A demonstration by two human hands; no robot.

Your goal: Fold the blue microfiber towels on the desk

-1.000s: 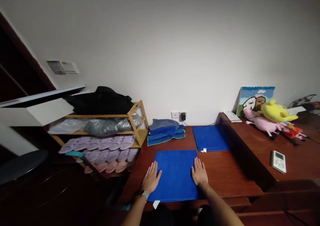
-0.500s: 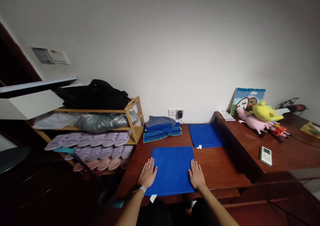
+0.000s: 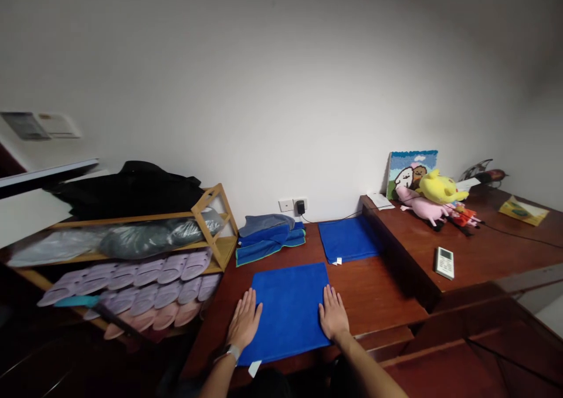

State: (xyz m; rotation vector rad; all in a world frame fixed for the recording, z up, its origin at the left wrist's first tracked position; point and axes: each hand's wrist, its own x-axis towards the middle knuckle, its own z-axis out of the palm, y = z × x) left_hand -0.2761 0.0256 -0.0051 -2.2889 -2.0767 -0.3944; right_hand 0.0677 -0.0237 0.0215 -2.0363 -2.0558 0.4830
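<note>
A blue cloth [image 3: 290, 310] lies flat on the brown wooden table [image 3: 373, 298], with a white tag at its near left corner. My left hand [image 3: 245, 322] rests palm down on the cloth's left edge, fingers stretched out. On the right edge lies my right hand [image 3: 334, 315], also flat with its fingers extended. Neither hand grips anything. Behind them, a second blue cloth [image 3: 349, 238] lies folded near the wall. To its left is a pile of blue and grey cloths [image 3: 270, 238] with a green-edged one at the bottom.
Left of the table stands a wooden rack [image 3: 220, 240] with purple and pink slippers and a black bag [image 3: 132, 190] on top. A raised surface on the right holds plush toys [image 3: 440, 187], a white remote [image 3: 444, 262], a tissue pack [image 3: 523, 210] and a picture [image 3: 411, 169].
The view has turned to the right and tilted, so the table and rack appear further left. Both hands stay flat on the cloth's side edges.
</note>
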